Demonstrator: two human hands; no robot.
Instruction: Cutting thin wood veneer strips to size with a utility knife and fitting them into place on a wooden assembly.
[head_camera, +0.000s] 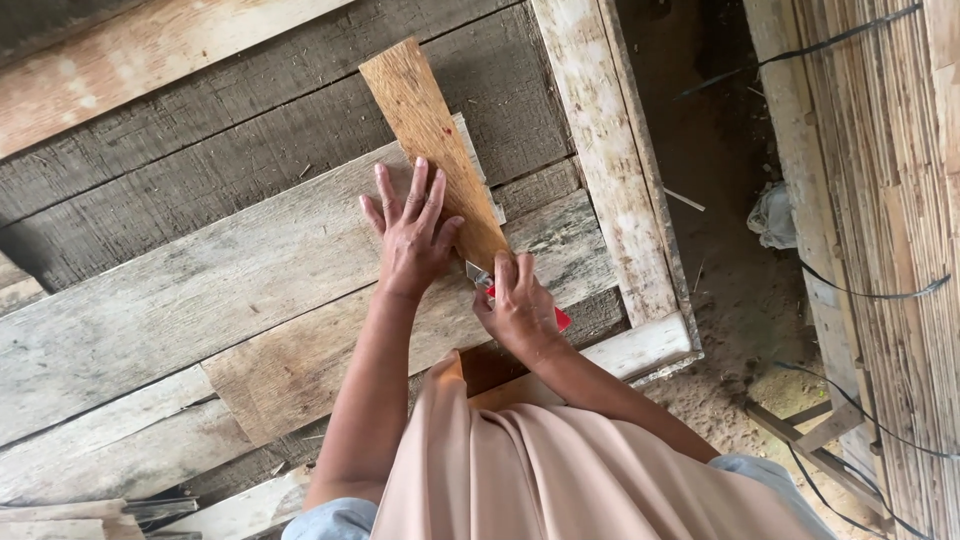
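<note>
Flat on the weathered plank workbench (200, 290), the left hand (410, 235) presses with fingers spread wide on a narrow brown wooden strip (425, 125), which runs from the bench's middle toward 12 o'clock. At 4 o'clock of that hand, the right hand (520, 305) curls closed around a red-handled utility knife (555, 318), its blade touching the strip's near end. A pale ruler (472, 150) lies under the strip's 3 o'clock edge.

A narrow orange-brown wood strip (432, 140) lies flat and slanted across grey weathered planks, its far end pointing up and away. At its near end sits a red-handled utility knife (505, 293), blade touching the strip's lower corner.
</note>
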